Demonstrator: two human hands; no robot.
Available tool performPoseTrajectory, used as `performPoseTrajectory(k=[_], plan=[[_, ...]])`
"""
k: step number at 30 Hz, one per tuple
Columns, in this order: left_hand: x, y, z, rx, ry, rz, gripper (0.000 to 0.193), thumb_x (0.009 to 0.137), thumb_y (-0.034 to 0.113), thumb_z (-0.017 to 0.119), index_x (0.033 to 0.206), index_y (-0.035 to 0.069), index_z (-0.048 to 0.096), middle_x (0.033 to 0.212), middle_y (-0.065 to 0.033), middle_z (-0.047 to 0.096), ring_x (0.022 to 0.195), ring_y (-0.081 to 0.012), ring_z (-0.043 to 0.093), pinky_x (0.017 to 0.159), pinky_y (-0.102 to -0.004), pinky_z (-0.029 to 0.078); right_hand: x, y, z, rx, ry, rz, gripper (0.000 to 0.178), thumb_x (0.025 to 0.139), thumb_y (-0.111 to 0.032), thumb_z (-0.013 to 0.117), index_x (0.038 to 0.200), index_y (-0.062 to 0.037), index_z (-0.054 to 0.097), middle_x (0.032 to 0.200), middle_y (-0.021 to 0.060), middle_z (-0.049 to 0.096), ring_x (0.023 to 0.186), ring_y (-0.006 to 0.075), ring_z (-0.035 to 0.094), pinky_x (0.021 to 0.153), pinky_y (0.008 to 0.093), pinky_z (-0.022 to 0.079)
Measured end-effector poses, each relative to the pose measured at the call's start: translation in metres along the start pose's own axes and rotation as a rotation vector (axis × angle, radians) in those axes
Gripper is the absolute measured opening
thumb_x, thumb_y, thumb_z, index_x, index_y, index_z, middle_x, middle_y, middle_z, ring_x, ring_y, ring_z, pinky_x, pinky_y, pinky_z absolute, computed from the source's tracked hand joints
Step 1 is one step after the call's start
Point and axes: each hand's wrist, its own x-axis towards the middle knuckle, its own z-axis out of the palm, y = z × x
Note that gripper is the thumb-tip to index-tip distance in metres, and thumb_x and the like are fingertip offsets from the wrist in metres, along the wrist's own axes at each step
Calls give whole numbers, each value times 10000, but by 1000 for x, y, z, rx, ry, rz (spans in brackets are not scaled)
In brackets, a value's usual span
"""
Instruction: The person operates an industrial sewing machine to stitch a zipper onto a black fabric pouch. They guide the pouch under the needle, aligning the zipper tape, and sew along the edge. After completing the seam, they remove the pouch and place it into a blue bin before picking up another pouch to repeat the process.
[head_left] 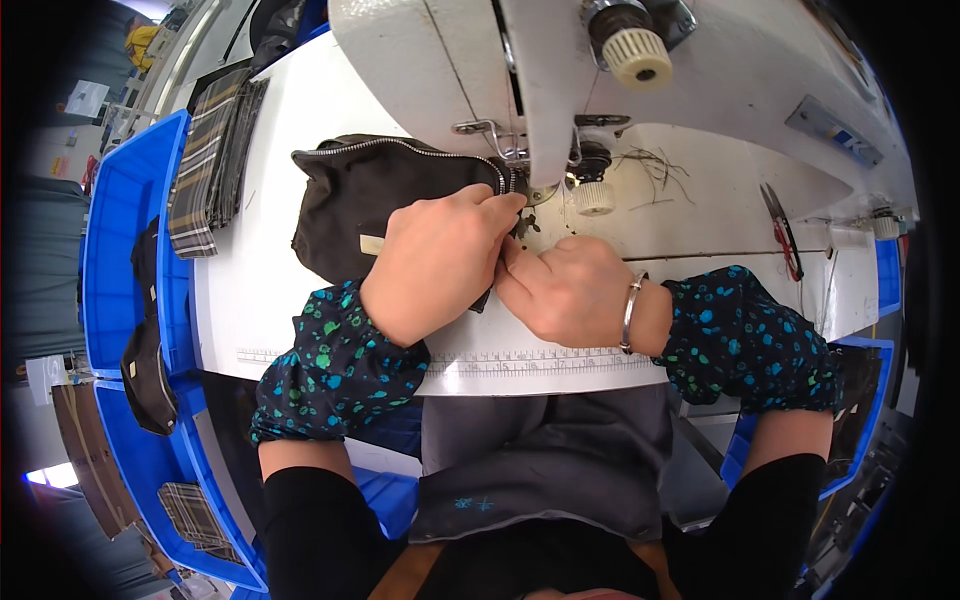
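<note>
A dark brown zippered pouch [345, 200] lies on the white sewing table, its silver zipper curving along the far edge toward the needle area. My left hand [435, 255] presses on the pouch's right part, fingers closed at the zipper end. Close beside it, my right hand [570, 285] is curled, with thumb and fingertips pinching the pouch's right edge. Exactly what lies between the fingertips is hidden. Just beyond both hands stands the white sewing machine [540, 90], its presser foot area next to the zipper end. A small pale label [371, 244] shows beside my left hand.
Stacked plaid fabric pieces [212, 160] lie at the table's left edge, beside a blue bin [125, 250]. Red-and-black thread snips [783, 232] rest at the right. Loose thread ends [655, 172] lie near the machine. A printed ruler [520, 363] runs along the front edge.
</note>
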Motion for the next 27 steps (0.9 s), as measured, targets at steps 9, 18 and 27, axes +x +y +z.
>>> performPoseTrajectory(k=[9,18,27], plan=[[3,5,2,23,-14,-20,288,905,117,645,1171,35,722,956,-136,720,787,-358,721,676,-465,578,-1,4,-1,-24,13,-9,165,775,-147,691,827,10,703,861,232,714,538,229,670,451,359,513],[-2,8,-5,-89,-32,-72,181,883,94,693,1059,57,712,930,-125,677,779,-389,679,669,-470,552,-4,9,-3,-137,8,20,172,784,-147,696,845,13,711,749,154,662,524,204,642,435,347,484],[-20,16,-2,138,111,-10,349,782,-7,745,1098,123,818,888,-47,622,729,-245,677,612,-377,547,-6,-7,-5,-170,-54,-60,272,774,-159,675,891,76,748,952,342,740,547,211,682,452,314,507]])
